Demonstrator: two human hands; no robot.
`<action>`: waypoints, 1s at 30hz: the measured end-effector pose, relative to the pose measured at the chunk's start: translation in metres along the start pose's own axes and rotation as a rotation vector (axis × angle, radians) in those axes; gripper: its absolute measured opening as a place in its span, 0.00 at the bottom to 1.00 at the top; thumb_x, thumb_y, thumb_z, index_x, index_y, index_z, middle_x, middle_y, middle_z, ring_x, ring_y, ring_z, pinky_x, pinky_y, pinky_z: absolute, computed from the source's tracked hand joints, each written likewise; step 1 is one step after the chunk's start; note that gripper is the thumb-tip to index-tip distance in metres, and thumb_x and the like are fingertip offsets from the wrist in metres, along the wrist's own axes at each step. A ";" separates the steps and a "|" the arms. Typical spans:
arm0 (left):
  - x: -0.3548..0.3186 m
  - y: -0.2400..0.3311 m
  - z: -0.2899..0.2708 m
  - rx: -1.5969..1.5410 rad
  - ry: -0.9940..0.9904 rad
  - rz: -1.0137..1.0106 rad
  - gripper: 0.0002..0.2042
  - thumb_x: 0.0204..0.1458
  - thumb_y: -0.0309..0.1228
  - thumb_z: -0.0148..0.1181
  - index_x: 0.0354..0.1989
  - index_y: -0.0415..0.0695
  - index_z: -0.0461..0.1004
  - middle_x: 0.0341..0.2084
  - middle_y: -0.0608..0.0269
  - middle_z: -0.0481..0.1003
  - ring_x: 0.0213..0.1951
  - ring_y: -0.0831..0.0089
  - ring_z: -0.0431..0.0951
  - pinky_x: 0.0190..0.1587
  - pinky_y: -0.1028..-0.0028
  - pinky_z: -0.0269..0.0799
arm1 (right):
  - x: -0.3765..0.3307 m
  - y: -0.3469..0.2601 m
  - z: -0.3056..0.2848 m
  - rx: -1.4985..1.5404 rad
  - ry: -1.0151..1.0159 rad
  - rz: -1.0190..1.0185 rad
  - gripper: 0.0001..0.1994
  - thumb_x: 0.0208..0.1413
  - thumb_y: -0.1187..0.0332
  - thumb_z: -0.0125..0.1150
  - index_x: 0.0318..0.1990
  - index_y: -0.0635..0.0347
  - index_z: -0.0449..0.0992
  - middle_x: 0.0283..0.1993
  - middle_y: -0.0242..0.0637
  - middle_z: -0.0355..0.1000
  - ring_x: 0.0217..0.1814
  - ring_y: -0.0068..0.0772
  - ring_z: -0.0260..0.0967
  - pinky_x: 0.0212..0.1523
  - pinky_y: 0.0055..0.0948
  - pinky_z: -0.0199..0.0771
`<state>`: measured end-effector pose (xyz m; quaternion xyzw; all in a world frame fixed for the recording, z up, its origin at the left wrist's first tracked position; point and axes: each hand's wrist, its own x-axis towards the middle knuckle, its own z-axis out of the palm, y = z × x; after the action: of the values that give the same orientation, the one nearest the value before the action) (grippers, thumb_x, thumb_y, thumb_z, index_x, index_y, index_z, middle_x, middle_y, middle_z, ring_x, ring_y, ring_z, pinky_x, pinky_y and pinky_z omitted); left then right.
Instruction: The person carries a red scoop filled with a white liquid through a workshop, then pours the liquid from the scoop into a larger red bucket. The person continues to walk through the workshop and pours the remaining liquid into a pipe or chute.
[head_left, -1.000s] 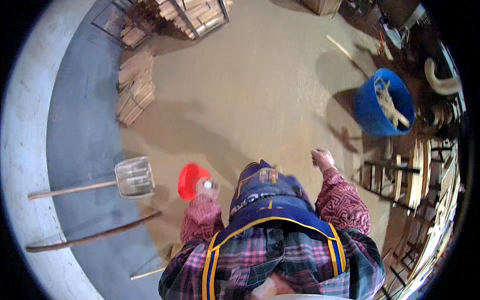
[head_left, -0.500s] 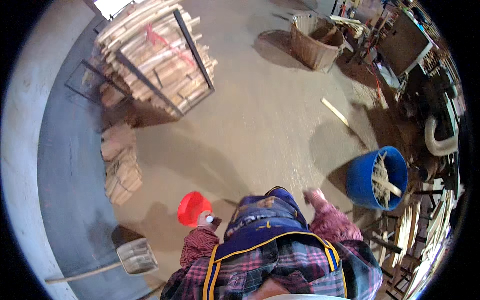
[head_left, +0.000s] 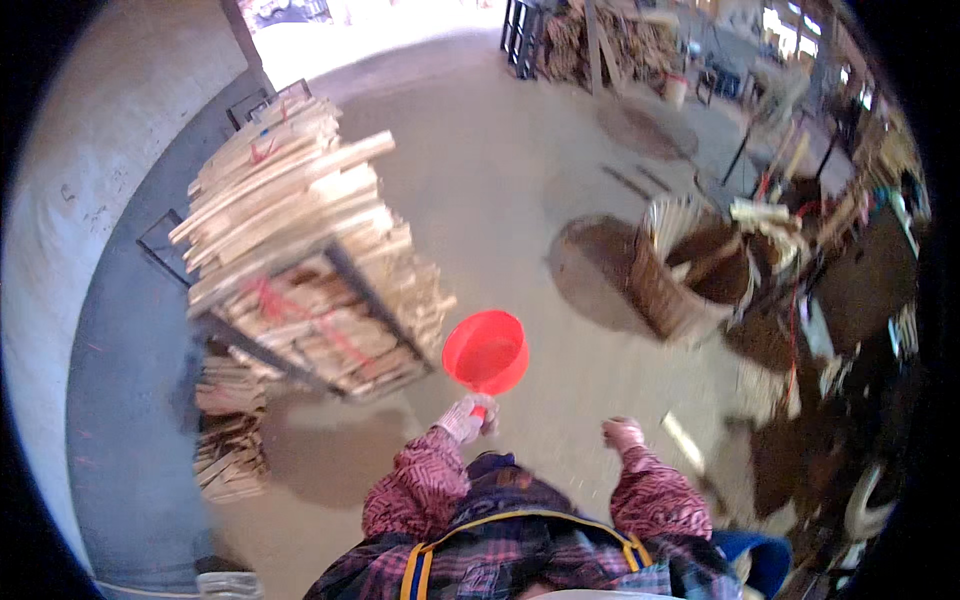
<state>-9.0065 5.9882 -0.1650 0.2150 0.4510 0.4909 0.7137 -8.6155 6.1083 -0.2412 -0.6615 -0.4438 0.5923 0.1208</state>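
Observation:
My left hand, in a pale glove, is wrapped round the short handle of a red plastic dipper. Its round bowl points away from me and faces up, with nothing visible inside. My right hand hangs apart at the right, fingers curled in, with no object showing in it. Patterned pink sleeves cover both forearms, and a dark blue apron is between them.
A metal rack stacked with wood strips stands at left, more wood beside it. At right are a large woven basket, a loose wood strip on the floor, and a blue barrel. Machinery lines the right side.
My left hand has brought the red dipper forward and to the right, up in front of me. The rack and basket now appear closer, and the blue barrel has slipped toward the lower edge.

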 end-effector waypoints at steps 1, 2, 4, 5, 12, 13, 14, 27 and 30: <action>0.049 0.010 0.002 -0.071 -0.017 0.004 0.02 0.51 0.26 0.53 0.29 0.43 0.69 0.22 0.64 0.68 0.27 0.67 0.73 0.31 0.66 0.73 | 0.038 -0.059 0.001 0.110 -0.036 -0.139 0.12 0.54 0.65 0.60 0.40 0.63 0.79 0.26 0.28 0.72 0.27 0.24 0.70 0.27 0.28 0.73; 0.095 0.023 0.002 -0.135 -0.016 0.001 0.02 0.52 0.27 0.52 0.29 0.44 0.69 0.22 0.64 0.68 0.27 0.67 0.73 0.32 0.66 0.73 | 0.070 -0.123 0.010 0.027 -0.024 -0.222 0.12 0.54 0.64 0.60 0.41 0.63 0.79 0.27 0.28 0.72 0.27 0.24 0.70 0.29 0.27 0.73; 0.190 0.068 -0.002 -0.175 0.056 0.020 0.02 0.52 0.27 0.52 0.29 0.45 0.69 0.21 0.64 0.68 0.27 0.67 0.73 0.32 0.66 0.74 | 0.149 -0.218 0.032 -0.040 -0.036 -0.316 0.13 0.54 0.63 0.60 0.42 0.62 0.79 0.27 0.29 0.73 0.28 0.25 0.71 0.31 0.26 0.73; 0.231 0.095 0.009 -0.130 0.114 0.025 0.03 0.52 0.28 0.52 0.28 0.45 0.70 0.21 0.64 0.68 0.27 0.67 0.73 0.32 0.66 0.74 | 0.192 -0.248 0.042 0.004 -0.043 -0.319 0.14 0.54 0.61 0.60 0.41 0.61 0.79 0.27 0.30 0.74 0.28 0.26 0.72 0.32 0.27 0.74; 0.478 0.239 -0.077 -0.382 0.165 -0.174 0.09 0.47 0.33 0.55 0.18 0.45 0.69 0.16 0.61 0.67 0.24 0.63 0.73 0.31 0.63 0.74 | 0.367 -0.334 -0.029 -0.963 -0.247 -0.853 0.12 0.57 0.60 0.51 0.31 0.55 0.77 0.31 0.39 0.77 0.32 0.42 0.75 0.34 0.38 0.74; 0.492 0.288 -0.060 -0.353 0.361 -0.225 0.08 0.46 0.33 0.56 0.18 0.45 0.69 0.16 0.61 0.68 0.24 0.63 0.73 0.31 0.62 0.74 | 0.386 -0.324 -0.059 -1.169 -0.184 -0.812 0.10 0.56 0.62 0.52 0.29 0.54 0.76 0.29 0.38 0.76 0.33 0.41 0.75 0.32 0.39 0.73; 0.515 0.312 -0.077 -0.372 0.336 -0.169 0.08 0.46 0.32 0.56 0.19 0.45 0.69 0.16 0.60 0.68 0.24 0.62 0.73 0.31 0.62 0.74 | 0.394 -0.334 -0.076 -0.918 -0.271 -0.399 0.08 0.52 0.61 0.56 0.28 0.53 0.75 0.27 0.37 0.75 0.33 0.41 0.75 0.31 0.40 0.72; 0.772 0.463 -0.390 -0.139 0.680 -0.254 0.12 0.40 0.33 0.66 0.32 0.43 0.73 0.24 0.55 0.73 0.29 0.59 0.76 0.37 0.60 0.77 | 0.834 -0.759 -0.154 -1.593 -0.029 -0.478 0.08 0.48 0.68 0.60 0.32 0.59 0.81 0.35 0.46 0.78 0.41 0.46 0.77 0.40 0.40 0.77; 0.836 0.478 -0.463 0.961 0.378 -0.291 0.37 0.26 0.39 0.81 0.51 0.46 0.72 0.37 0.52 0.78 0.39 0.58 0.79 0.46 0.61 0.76 | 1.003 -0.929 -0.071 -1.359 0.128 -0.793 0.09 0.44 0.62 0.61 0.34 0.49 0.81 0.44 0.40 0.78 0.47 0.45 0.75 0.47 0.42 0.74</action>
<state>-9.5520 6.8762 -0.4005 0.3608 0.7707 0.1553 0.5017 -9.0606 7.4022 -0.2637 -0.4156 -0.9035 0.0648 -0.0827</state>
